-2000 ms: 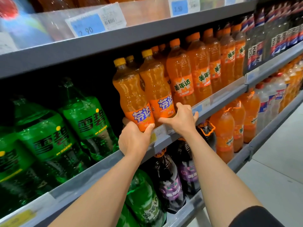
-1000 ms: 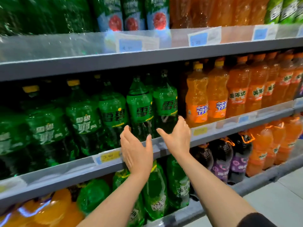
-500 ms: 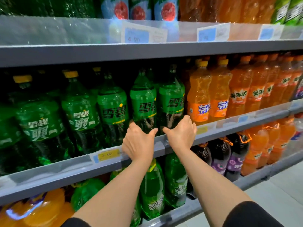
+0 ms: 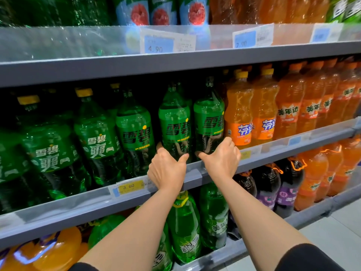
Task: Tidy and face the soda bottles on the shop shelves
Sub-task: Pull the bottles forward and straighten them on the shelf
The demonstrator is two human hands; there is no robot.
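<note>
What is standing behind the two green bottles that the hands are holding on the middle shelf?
Behind the left-held green bottle, in the left hand, another green neck shows. Behind the right-held green bottle, in the right hand, only darkness shows; deeper rows are covered.

Grey metal middle shelf (image 4: pixel 195 178) with a clear plastic lip and a yellow 3.60 price tag (image 4: pixel 130 186). Standing on it: big green Sprite bottles (image 4: pixel 134 137) all along the left, then orange Fanta bottles (image 4: pixel 239 122), then darker orange Mirinda bottles (image 4: pixel 289 112) running off right.
</note>
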